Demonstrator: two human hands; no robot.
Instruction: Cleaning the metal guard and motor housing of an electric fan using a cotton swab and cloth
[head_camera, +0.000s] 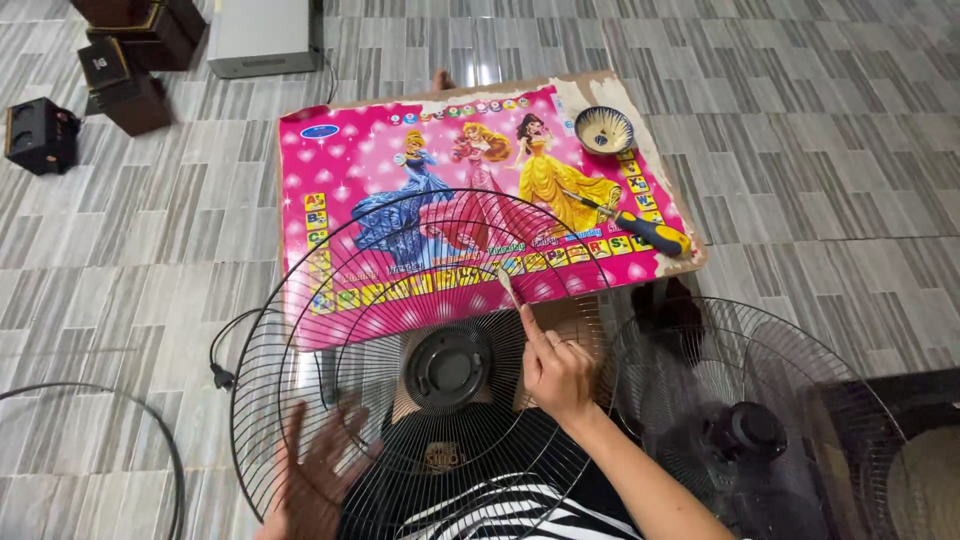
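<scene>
— What have you got there?

— A round black wire grille (400, 330), tilted up over my lap, its top arching over the near edge of the pink board (470, 190). Thin spokes run out from a black hub (447, 369) to the rim.

— And your hands?

— My right hand (555, 372) is closed, forefinger pointing up, pinching a small pale tool (507, 285) against the wires. My left hand (318, 470) lies behind the grille near its lower left rim, fingers spread wide, flat on the wires; it grips nothing that I can see.

— Any containers?

— One bowl (603, 128) at the board's far right corner; I can't tell what's in it.

— Count the rest.

— One screwdriver (640, 228) by the board's right edge, a second grille with the fan motor (745, 430) to my right, three dark boxes (120, 70) and one grey box (262, 36) on the floor (830, 150).
</scene>
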